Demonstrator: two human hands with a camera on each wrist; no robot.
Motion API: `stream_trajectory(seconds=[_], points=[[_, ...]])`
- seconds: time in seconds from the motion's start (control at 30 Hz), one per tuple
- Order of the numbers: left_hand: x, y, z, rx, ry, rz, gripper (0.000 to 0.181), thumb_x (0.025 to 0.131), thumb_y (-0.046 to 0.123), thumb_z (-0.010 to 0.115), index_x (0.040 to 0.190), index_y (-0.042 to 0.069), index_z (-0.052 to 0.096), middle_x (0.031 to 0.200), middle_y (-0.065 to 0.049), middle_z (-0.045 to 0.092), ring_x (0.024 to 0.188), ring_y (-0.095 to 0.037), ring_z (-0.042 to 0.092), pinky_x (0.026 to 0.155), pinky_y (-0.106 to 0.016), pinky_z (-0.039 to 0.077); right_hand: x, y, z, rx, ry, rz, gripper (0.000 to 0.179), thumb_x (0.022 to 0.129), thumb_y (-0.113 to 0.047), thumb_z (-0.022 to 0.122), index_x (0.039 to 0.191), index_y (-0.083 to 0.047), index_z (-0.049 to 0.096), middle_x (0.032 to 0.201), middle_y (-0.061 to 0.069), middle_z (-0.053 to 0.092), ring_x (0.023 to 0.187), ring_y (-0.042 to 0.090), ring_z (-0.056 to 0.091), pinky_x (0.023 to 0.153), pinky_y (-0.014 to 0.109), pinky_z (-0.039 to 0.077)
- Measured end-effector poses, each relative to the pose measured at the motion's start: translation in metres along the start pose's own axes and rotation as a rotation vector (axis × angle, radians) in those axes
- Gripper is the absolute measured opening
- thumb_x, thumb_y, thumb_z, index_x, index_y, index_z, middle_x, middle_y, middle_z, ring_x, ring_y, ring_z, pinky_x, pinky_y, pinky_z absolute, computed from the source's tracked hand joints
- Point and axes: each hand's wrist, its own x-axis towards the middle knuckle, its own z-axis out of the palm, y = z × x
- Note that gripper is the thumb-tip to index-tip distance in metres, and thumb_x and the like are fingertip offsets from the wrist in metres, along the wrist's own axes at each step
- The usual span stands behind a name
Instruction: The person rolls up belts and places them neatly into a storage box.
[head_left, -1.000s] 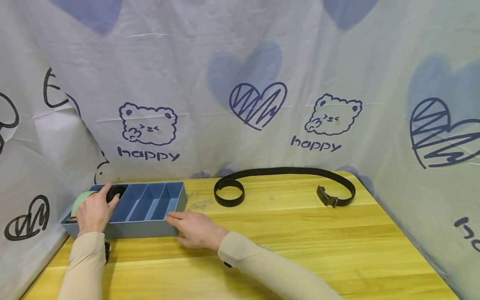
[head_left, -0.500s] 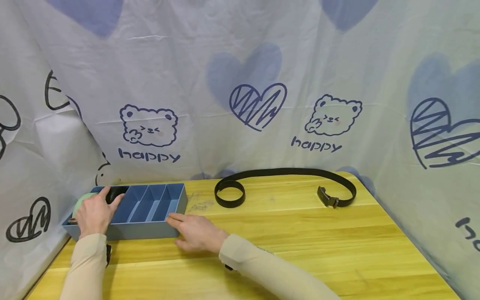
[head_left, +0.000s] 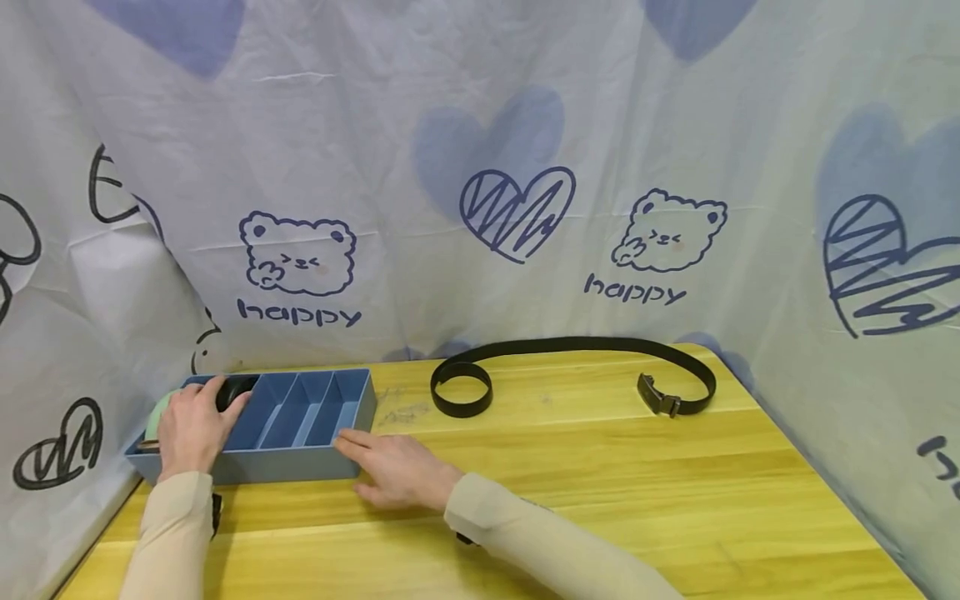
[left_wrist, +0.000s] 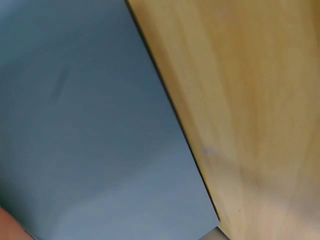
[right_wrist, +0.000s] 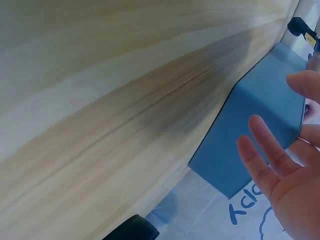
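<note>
In the head view a blue divided box [head_left: 288,467] stands at the table's left end. My left hand [head_left: 193,425] reaches into its left part and holds a rolled black belt [head_left: 238,388] between thumb and fingers; the belt's lower part is hidden. Left of that hand shows a pale green round thing [head_left: 157,417], mostly covered. My right hand [head_left: 397,468] touches the box's front right corner with its fingertips; the right wrist view shows its fingers [right_wrist: 257,160] loosely stretched beside the box's outer wall [right_wrist: 250,115]. The left wrist view has mostly the box wall [left_wrist: 110,125].
Toward the back of the wooden table [head_left: 600,483] lies a black belt [head_left: 570,344], its left end coiled and its metal buckle [head_left: 660,400] at the right. Several compartments at the box's right [head_left: 318,412] hold nothing visible. A printed white cloth [head_left: 420,250] hangs behind and at both sides.
The rolled black belt has turned and sunk a little in its compartment under my left hand. My right hand has stayed at the box corner.
</note>
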Motion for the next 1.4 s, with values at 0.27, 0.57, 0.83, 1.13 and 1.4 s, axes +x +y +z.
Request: stream_trajectory(seconds=[0.27, 0.57, 0.83, 1.13, 1.4], points=[[-0.003, 0.006, 0.004, -0.029, 0.258, 0.133, 0.032, 0.098, 0.024, 0.067, 0.111, -0.005, 0.070, 0.104, -0.035, 0.065, 0.096, -0.054, 0.056, 0.082, -0.066, 0.043, -0.009, 0.018, -0.001, 0.049, -0.011, -0.085, 0.068, 0.102, -0.032, 0.058, 0.161, -0.018, 0.028, 0.168, -0.001, 0.025, 0.138, 0.016, 0.052, 0.114, 0.028, 0.042], [-0.007, 0.041, 0.008, -0.063, 0.221, 0.197, 0.023, 0.094, 0.016, 0.071, 0.108, -0.002, 0.072, 0.107, -0.029, 0.064, 0.098, -0.048, 0.054, 0.081, -0.062, 0.042, -0.024, 0.046, -0.001, -0.026, 0.042, -0.044, 0.034, 0.099, -0.026, 0.061, 0.133, -0.022, 0.067, 0.135, -0.004, 0.067, 0.125, 0.011, 0.062, 0.109, 0.027, 0.046], [-0.017, 0.102, 0.022, -0.181, 0.000, 0.363, 0.024, 0.096, 0.022, 0.069, 0.106, 0.001, 0.076, 0.105, -0.022, 0.071, 0.100, -0.042, 0.062, 0.090, -0.060, 0.048, -0.042, 0.099, 0.000, -0.073, 0.171, 0.214, 0.023, 0.097, -0.010, 0.063, 0.114, -0.016, 0.076, 0.114, 0.002, 0.073, 0.108, 0.019, 0.066, 0.093, 0.033, 0.055], [-0.034, 0.175, 0.037, -0.172, -0.083, 0.640, 0.013, 0.091, 0.021, 0.076, 0.100, 0.012, 0.078, 0.105, -0.011, 0.070, 0.099, -0.031, 0.063, 0.085, -0.048, 0.053, -0.065, 0.149, -0.008, -0.089, -0.037, 0.459, 0.027, 0.097, -0.004, 0.064, 0.121, -0.011, 0.072, 0.141, 0.015, 0.060, 0.130, 0.031, 0.058, 0.106, 0.043, 0.050], [-0.048, 0.225, 0.054, -0.110, -0.248, 0.733, 0.040, 0.088, 0.019, 0.079, 0.125, 0.010, 0.068, 0.126, -0.018, 0.065, 0.117, -0.037, 0.060, 0.097, -0.053, 0.052, -0.070, 0.155, 0.001, -0.060, 0.088, 0.349, 0.009, 0.093, -0.012, 0.071, 0.088, -0.013, 0.079, 0.092, 0.004, 0.076, 0.089, 0.023, 0.071, 0.084, 0.039, 0.058]])
